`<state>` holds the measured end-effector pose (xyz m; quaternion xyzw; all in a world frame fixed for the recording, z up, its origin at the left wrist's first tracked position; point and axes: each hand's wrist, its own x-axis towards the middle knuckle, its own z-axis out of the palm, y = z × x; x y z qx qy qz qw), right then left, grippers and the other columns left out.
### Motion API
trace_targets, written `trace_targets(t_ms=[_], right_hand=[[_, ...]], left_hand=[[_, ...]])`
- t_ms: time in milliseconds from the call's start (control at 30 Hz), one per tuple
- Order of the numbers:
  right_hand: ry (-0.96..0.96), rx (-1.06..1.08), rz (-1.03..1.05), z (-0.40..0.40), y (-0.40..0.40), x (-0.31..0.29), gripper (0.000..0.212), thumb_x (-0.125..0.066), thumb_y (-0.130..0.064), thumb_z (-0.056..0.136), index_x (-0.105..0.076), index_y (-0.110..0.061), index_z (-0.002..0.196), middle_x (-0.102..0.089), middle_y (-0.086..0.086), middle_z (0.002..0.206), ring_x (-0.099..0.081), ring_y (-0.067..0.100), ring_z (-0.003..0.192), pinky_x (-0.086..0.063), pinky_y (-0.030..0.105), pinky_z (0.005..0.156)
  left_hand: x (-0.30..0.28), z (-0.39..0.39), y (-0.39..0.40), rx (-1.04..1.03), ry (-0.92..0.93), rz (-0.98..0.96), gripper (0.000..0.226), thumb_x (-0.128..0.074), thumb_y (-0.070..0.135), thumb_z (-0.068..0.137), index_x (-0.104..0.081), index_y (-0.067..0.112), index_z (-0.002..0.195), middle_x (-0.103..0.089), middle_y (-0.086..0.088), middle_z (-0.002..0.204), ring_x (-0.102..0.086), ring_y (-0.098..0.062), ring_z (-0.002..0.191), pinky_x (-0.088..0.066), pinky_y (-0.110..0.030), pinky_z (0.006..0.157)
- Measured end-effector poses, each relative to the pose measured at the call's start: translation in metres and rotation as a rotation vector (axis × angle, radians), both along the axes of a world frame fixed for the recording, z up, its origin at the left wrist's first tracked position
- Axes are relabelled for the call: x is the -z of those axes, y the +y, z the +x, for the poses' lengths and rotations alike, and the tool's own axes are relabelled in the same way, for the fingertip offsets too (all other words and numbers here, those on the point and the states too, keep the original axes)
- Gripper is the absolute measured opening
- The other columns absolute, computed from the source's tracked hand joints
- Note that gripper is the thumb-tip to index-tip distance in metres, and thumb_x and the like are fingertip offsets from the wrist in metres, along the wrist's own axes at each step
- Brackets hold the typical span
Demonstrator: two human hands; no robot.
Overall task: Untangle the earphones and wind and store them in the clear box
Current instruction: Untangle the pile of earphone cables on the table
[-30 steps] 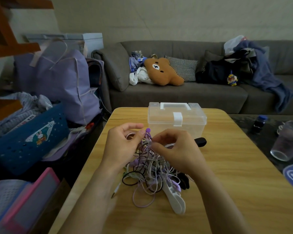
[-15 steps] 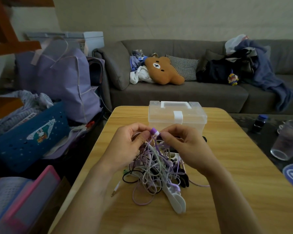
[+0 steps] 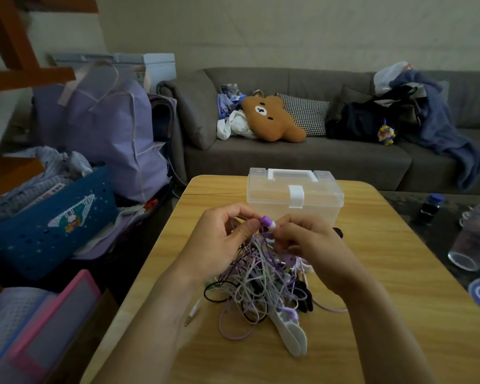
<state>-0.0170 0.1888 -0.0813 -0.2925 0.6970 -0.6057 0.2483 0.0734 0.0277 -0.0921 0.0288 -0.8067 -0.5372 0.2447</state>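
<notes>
Left hand point(image 3: 222, 242) and right hand point(image 3: 308, 242) pinching a purple-and-white earbud point(image 3: 268, 222) atop tangled purple, white and black earphone cords point(image 3: 261, 284), latched clear plastic box point(image 3: 294, 195) at twelve o'clock

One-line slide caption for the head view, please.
Both hands pinch a purple earbud above tangled earphones; clear box latched.

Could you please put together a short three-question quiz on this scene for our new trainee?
1. True or false: the clear box has its lid shut and its white latch down.
2. What do the left hand and right hand pinch between them above the tangle of earphones? A) a purple earbud B) the jack plug C) a black hair tie
3. Where does the loose jack plug lie?

Key:
1. True.
2. A, the purple earbud.
3. On the wooden table, at the tangle's left edge, near the left forearm.
</notes>
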Motion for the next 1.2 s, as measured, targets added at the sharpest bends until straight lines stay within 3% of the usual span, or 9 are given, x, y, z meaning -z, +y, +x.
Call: trace_targets(t_ms=[100,200,333,567,767,833,933,1033,1200], right_hand=[[-0.048,-0.042,0.020,-0.002,0.004,-0.001,0.023,-0.055,-0.010,0.096,-0.072,-0.004,0.082,-0.060,0.012,0.065,-0.055,0.031,0.068,-0.051,0.034,0.067],[-0.030,-0.076,0.015,-0.006,0.012,-0.004,0.014,-0.065,-0.016,0.092,-0.072,-0.004,0.093,-0.067,0.010,0.075,-0.060,0.024,0.070,-0.052,0.032,0.069],[0.086,-0.103,0.056,-0.012,0.026,-0.007,0.041,-0.078,-0.042,0.068,-0.074,-0.011,0.094,-0.074,0.002,0.082,-0.067,0.015,0.075,-0.052,0.030,0.073],[0.252,0.043,0.153,-0.019,0.028,0.001,0.021,-0.074,-0.030,0.084,-0.070,-0.012,0.091,-0.077,0.003,0.086,-0.074,0.020,0.084,-0.058,0.036,0.078],[0.003,0.098,-0.098,-0.017,0.021,0.003,0.016,-0.059,-0.016,0.098,-0.059,0.000,0.096,-0.075,0.016,0.087,-0.074,0.030,0.077,-0.060,0.032,0.065],[-0.015,0.036,-0.162,-0.014,0.021,0.002,0.016,-0.066,-0.016,0.095,-0.063,-0.004,0.084,-0.075,0.017,0.093,-0.074,0.031,0.086,-0.059,0.030,0.070],[-0.008,-0.044,-0.269,-0.013,0.024,0.000,0.027,-0.066,-0.030,0.078,-0.065,-0.013,0.058,-0.074,0.017,0.091,-0.072,0.028,0.085,-0.057,0.029,0.074],[0.033,-0.006,-0.133,-0.010,0.022,0.000,0.065,-0.051,-0.054,0.096,-0.060,-0.005,0.054,-0.068,0.017,0.067,-0.068,0.023,0.066,-0.053,0.025,0.068],[0.229,-0.076,0.051,-0.004,0.015,0.004,0.067,-0.067,-0.063,0.081,-0.057,0.000,0.059,-0.058,0.009,0.057,-0.052,0.013,0.057,-0.045,0.023,0.063]], left_hand=[[-0.001,0.001,0.002,0.004,-0.020,-0.012,0.016,-0.063,0.018,0.095,-0.074,0.030,0.093,-0.074,-0.004,0.090,-0.063,-0.035,0.082,-0.053,-0.049,0.077],[-0.003,0.004,0.001,0.012,-0.042,0.047,0.015,-0.057,0.016,0.098,-0.071,0.022,0.098,-0.071,0.008,0.079,-0.064,-0.012,0.072,-0.053,-0.028,0.069],[-0.005,0.006,-0.003,0.027,-0.089,0.176,0.020,-0.049,0.018,0.101,-0.069,0.017,0.101,-0.063,0.012,0.070,-0.055,-0.001,0.064,-0.046,-0.016,0.064],[-0.009,0.006,-0.003,-0.125,-0.030,0.298,0.028,-0.037,0.013,0.107,-0.062,0.015,0.093,-0.058,0.013,0.059,-0.052,-0.001,0.056,-0.045,-0.013,0.059],[-0.004,0.002,-0.011,-0.335,-0.011,0.248,0.032,-0.036,0.024,0.108,-0.061,0.020,0.089,-0.067,-0.004,0.083,-0.061,-0.012,0.074,-0.050,-0.022,0.071],[-0.004,0.002,-0.011,-0.398,0.002,0.212,0.031,-0.037,0.026,0.108,-0.062,0.018,0.091,-0.068,0.002,0.079,-0.061,-0.006,0.071,-0.049,-0.019,0.069],[-0.005,0.000,-0.013,-0.452,0.015,0.305,0.030,-0.039,0.027,0.107,-0.064,0.016,0.094,-0.071,-0.002,0.081,-0.065,-0.014,0.077,-0.052,-0.034,0.078],[-0.011,0.001,-0.008,-0.354,0.006,0.559,0.028,-0.039,0.022,0.108,-0.064,0.011,0.102,-0.075,-0.005,0.077,-0.071,-0.020,0.072,-0.057,-0.042,0.081],[-0.014,-0.001,-0.005,-0.344,0.008,0.605,0.029,-0.039,0.023,0.108,-0.064,0.011,0.101,-0.076,-0.005,0.075,-0.069,-0.021,0.071,-0.055,-0.046,0.087]])
